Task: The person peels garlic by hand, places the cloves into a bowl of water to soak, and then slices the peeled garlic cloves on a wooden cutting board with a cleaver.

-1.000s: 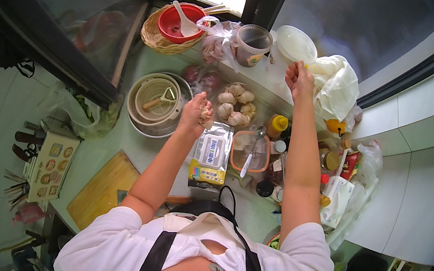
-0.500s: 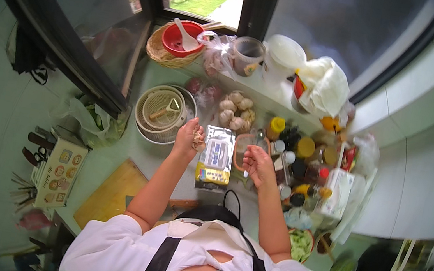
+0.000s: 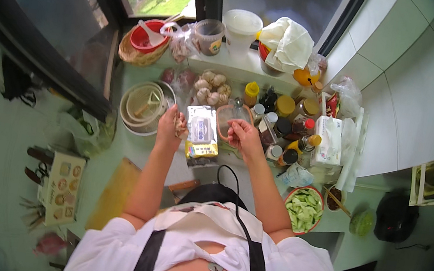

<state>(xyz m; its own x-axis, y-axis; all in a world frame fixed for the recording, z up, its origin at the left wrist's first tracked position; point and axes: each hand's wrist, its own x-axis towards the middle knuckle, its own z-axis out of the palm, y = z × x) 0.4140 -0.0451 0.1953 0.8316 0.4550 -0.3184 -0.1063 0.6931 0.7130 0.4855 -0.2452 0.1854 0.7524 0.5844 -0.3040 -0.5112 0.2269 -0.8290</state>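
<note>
The left hand (image 3: pixel 168 124) has its grip closed around a small cluster of pale garlic (image 3: pixel 180 124), right at the left edge of the silver-and-yellow wipes pack (image 3: pixel 203 132) on the worktop (image 3: pixel 120 144)! Across the pack, the right hand (image 3: pixel 246 139) is at the orange-rimmed container (image 3: pixel 225 115), fingers curled, and I cannot tell whether they pinch anything. Beyond the pack, whole garlic bulbs (image 3: pixel 213 89) sit bunched, the cream colander (image 3: pixel 134 112) off to their left.

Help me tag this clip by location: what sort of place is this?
Most likely a home kitchen: seasoning bottles and jars stand close together, with cut green vegetables in a dish and a wooden cutting board nearby.
</note>
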